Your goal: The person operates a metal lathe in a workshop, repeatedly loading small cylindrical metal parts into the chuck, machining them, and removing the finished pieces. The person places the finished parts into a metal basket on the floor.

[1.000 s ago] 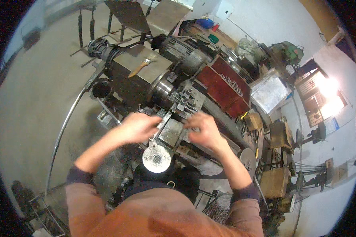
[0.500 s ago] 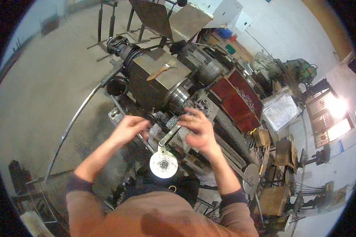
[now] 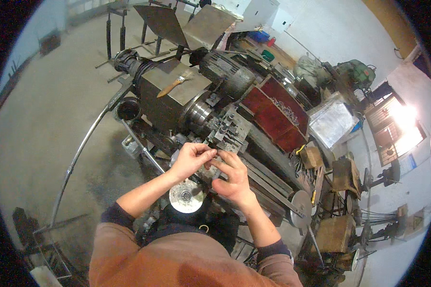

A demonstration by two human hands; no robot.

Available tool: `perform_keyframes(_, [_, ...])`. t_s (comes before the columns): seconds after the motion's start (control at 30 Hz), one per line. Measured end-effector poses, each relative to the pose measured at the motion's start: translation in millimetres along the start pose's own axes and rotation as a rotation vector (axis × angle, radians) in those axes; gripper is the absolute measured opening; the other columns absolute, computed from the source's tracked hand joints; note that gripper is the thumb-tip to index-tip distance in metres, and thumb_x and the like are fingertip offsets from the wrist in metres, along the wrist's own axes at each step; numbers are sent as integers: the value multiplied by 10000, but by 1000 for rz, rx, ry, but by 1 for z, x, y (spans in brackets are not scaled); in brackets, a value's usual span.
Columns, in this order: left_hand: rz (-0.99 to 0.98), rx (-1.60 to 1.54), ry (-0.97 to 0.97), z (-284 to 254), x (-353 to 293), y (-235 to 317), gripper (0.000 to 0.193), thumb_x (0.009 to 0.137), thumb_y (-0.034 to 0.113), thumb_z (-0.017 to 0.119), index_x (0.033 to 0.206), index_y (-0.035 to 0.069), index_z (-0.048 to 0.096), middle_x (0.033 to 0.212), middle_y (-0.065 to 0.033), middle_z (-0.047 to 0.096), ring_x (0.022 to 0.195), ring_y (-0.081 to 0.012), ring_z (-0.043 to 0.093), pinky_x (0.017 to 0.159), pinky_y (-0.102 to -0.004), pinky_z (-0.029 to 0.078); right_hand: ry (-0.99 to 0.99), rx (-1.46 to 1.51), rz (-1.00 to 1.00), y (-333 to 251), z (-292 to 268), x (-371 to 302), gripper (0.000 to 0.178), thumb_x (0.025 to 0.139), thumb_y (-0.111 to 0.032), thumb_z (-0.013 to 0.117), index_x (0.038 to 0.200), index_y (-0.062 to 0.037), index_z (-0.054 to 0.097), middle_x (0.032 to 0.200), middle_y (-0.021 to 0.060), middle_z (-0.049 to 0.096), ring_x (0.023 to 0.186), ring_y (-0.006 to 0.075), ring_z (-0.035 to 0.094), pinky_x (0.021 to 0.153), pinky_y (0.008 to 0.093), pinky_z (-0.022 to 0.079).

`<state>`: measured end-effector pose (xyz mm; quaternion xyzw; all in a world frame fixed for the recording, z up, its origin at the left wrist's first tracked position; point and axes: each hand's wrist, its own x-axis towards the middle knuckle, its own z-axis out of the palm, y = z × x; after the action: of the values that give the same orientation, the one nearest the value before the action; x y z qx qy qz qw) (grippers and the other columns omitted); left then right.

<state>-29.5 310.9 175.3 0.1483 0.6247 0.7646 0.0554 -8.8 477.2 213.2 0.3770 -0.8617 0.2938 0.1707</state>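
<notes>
Both hands meet fingertip to fingertip above the carriage of a metal lathe. My left hand [image 3: 194,159] is closed in a pinch, thumb against fingers. Its fingertips touch those of my right hand [image 3: 232,177], whose fingers are bent inward. Whatever small thing they may hold between them is hidden. Just beyond the hands is the tool post [image 3: 228,130] with its clamping bolts. The lathe's shiny round chuck [image 3: 198,114] sits to its left. A pale round handwheel [image 3: 187,195] lies below my hands, close to my body.
A wooden-handled brush [image 3: 171,88] lies on the headstock cover [image 3: 151,81]. Behind the lathe stand a motor [image 3: 230,71] and a red tray [image 3: 277,112] holding metal shavings. A long curved metal rod [image 3: 84,155] reaches down at the left. Another machine disc [image 3: 301,208] stands at right.
My hands were apart over the carriage and have come together at the fingertips. The lever that showed between them is now covered. The whole view has shifted slightly.
</notes>
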Motion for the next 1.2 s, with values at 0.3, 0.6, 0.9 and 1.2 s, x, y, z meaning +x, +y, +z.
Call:
perform_keyframes(0.3, [100, 631, -181, -40, -4, 16, 261, 829, 277, 594, 908, 34, 643, 664, -114, 624, 582, -185, 607, 544, -322, 463, -160, 123, -37, 21, -3, 24, 280, 563, -127, 627, 828, -44, 660, 878, 138, 631, 797, 314, 579, 693, 382, 489])
perform_keyframes(0.6, [-14, 1534, 468, -220, -95, 95, 264, 787, 256, 600, 938, 41, 621, 729, -170, 613, 713, -340, 597, 623, -423, 465, -486, -573, 270, 97, 38, 117, 304, 507, -207, 625, 790, -149, 720, 893, 81, 651, 991, 247, 542, 859, 371, 388])
perform_keyframes(0.9, [-395, 1499, 630, -251, -193, 49, 308, 768, 296, 621, 780, 3, 528, 609, -171, 563, 641, -361, 571, 594, -445, 441, -552, -448, 280, 94, 40, 129, 345, 519, -236, 616, 840, -160, 718, 865, 107, 649, 957, 261, 555, 870, 378, 391])
perform_keyframes(1.2, [-465, 1734, 589, -321, -179, 45, 124, 666, 88, 593, 768, 21, 568, 707, -199, 585, 718, -377, 573, 646, -453, 458, -531, -449, 256, 100, 41, 126, 328, 554, -259, 631, 856, -153, 699, 812, 143, 637, 869, 294, 575, 777, 405, 438])
